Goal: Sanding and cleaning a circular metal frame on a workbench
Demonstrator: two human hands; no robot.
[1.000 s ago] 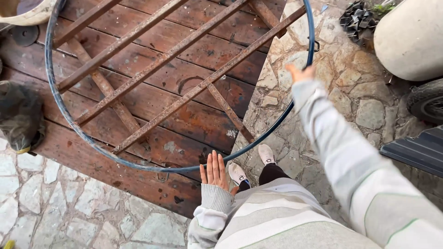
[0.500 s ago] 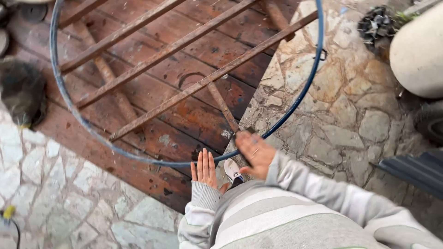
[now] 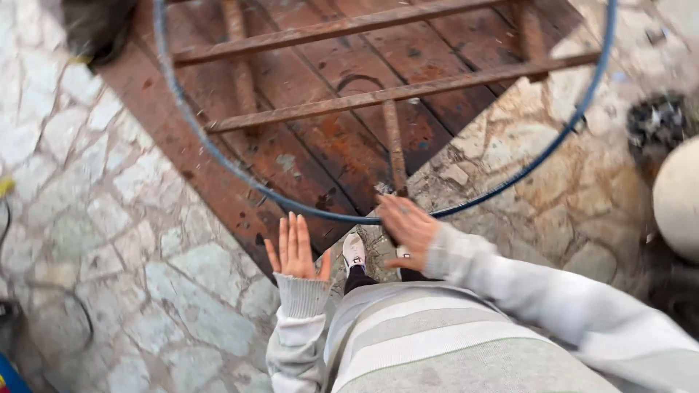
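While blue hoop [image 3: 240, 175] runs off frame top, left hand [image 3: 295, 251] fingers spread, right hand [image 3: 409, 227] blurred, fingers loose.

The hoop [image 3: 320, 212] stands before both hands, over a wooden door [image 3: 306, 145] lying on the stone floor [image 3: 131, 218]. The left hand [image 3: 295, 249] is left of the shoes [image 3: 354, 251]; the right hand [image 3: 408, 225] just behind the hoop's lower arc.
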